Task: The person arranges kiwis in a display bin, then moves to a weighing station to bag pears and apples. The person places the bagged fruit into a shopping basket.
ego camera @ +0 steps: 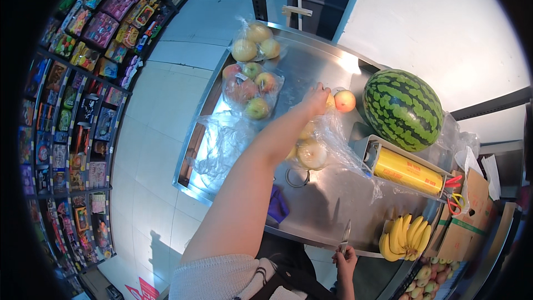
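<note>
My left hand (317, 99) reaches across the stainless steel table and rests at a yellowish fruit (330, 101); whether its fingers grip it is hidden. An apple (344, 101) sits just right of that fruit. Below my forearm, pale round fruits (312, 155) lie by crumpled clear plastic film (339, 137). My right hand (345, 256), low at the table's near edge, holds a small knife (346, 233) with the blade pointing up and away. Two clear bags, one of yellow pears or apples (257, 41) and one of mixed apples (250, 89), lie at the far left.
A whole watermelon (403, 109) lies at the right beside a yellow film roll (408, 173) in a dispenser. Scissors (454, 200), bananas (404, 237), a cardboard box (464, 221), a metal ring (297, 178), a purple cloth-like item (277, 205) and an empty-looking plastic bag (225, 141) are around.
</note>
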`<state>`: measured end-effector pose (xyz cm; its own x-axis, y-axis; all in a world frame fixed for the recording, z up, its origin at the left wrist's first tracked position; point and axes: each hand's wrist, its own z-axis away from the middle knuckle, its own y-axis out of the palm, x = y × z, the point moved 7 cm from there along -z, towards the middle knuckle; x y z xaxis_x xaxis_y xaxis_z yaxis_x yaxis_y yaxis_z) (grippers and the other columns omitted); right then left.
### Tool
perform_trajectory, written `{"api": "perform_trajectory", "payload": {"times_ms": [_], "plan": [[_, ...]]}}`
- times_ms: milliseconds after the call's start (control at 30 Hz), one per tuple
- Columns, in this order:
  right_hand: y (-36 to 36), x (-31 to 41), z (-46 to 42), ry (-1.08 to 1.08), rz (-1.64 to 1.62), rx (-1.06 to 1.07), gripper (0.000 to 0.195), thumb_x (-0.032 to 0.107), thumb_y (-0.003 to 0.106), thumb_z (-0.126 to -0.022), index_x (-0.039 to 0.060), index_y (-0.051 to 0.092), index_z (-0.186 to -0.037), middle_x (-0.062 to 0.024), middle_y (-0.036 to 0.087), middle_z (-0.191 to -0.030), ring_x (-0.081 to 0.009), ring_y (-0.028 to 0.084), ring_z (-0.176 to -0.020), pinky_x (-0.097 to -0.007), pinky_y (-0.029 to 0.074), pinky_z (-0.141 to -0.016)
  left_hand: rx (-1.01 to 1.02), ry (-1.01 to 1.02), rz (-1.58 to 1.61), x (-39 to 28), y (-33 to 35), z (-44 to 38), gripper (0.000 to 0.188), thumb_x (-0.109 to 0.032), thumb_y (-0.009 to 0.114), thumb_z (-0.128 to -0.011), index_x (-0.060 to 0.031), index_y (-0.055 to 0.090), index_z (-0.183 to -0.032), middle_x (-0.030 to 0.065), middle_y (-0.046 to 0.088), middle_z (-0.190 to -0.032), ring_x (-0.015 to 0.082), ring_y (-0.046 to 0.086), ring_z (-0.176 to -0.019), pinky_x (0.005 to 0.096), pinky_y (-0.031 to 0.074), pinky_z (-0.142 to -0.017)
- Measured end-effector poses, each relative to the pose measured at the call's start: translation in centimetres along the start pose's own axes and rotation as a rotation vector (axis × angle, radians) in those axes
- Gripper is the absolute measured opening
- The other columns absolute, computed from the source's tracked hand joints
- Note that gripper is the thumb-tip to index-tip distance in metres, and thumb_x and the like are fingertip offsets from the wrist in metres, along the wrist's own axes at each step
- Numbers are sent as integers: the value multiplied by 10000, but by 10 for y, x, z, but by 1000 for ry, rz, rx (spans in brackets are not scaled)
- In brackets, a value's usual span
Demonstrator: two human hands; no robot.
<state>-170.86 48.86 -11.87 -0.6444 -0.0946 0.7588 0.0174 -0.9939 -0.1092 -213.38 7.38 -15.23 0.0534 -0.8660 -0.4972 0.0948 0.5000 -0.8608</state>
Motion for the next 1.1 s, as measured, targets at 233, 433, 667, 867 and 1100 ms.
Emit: {"api": "perform_trajectory", "payload": {"times_ms": [233,433,667,867,1100], "plan": [[17,54,14,-41,-22,145,89,6,618,-920,34,584,-997,-36,640,-829,-112,600,-637,-253,473,-558,-397,-272,1195,51,-79,59,753,-287,846,-759,-150,486,-1406,163,533,-1355,322,599,-1180,457,556,-925],[87,121,8,-161,126,573,92,132,562,-1041,47,538,-1067,-48,621,-774,-100,578,-585,-242,455,-523,-452,36,2332,30,-171,309,763,-426,687,-896,-34,401,-1484,220,489,-1454,440,525,-1298,573,526,-1036],[242,175,63,-234,267,1026,133,107,520,-1053,39,505,-1166,-64,616,-831,-56,519,-567,-200,414,-500,-854,12,2430,56,-179,572,825,-602,708,-850,-54,484,-1425,291,531,-1375,421,586,-1193,485,583,-942],[400,144,204,-322,557,1410,325,279,482,-1085,36,585,-1274,18,528,-798,-35,441,-599,-183,333,-523,-1143,100,2086,63,-212,748,740,-597,609,-877,-60,527,-1380,240,577,-1357,356,610,-1191,393,550,-902],[556,33,438,-692,833,1814,303,290,450,-1093,23,595,-1086,-39,524,-759,-154,486,-658,-305,399,-616,-1552,-65,1717,96,-241,983,709,-273,731,-858,-51,410,-1449,201,557,-1367,365,585,-1270,480,527,-1039]]}}
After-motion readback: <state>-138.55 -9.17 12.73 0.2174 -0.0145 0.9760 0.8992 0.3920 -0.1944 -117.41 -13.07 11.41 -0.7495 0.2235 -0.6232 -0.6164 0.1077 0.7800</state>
